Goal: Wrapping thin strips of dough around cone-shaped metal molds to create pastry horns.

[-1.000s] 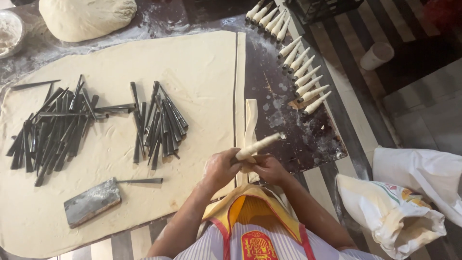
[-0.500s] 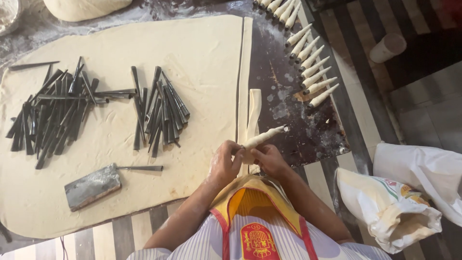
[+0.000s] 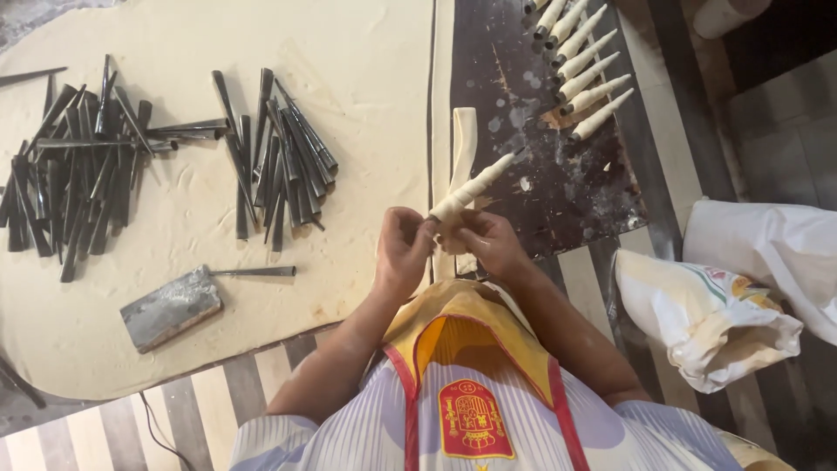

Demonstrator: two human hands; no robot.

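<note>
My left hand [image 3: 404, 247] and my right hand [image 3: 488, 243] meet around the wide end of a dough-wrapped cone [image 3: 471, 188], whose tip points up and right over the dark board. A loose dough strip [image 3: 463, 139] lies behind it on the board. Wrapped cones [image 3: 582, 71] lie in a row at the upper right. Two heaps of bare dark metal cones [image 3: 277, 155] rest on the large rolled dough sheet [image 3: 200, 262] to my left.
A flat metal scraper [image 3: 171, 306] with a thin handle lies on the dough sheet near its front edge. White and cream sacks [image 3: 708, 314] sit on the striped floor at the right. The dark board [image 3: 558, 192] is dusted with flour.
The view has shifted so the table sits higher in frame. My hands have kept turning the cone, and the strip now covers it nearly to the wide end.
</note>
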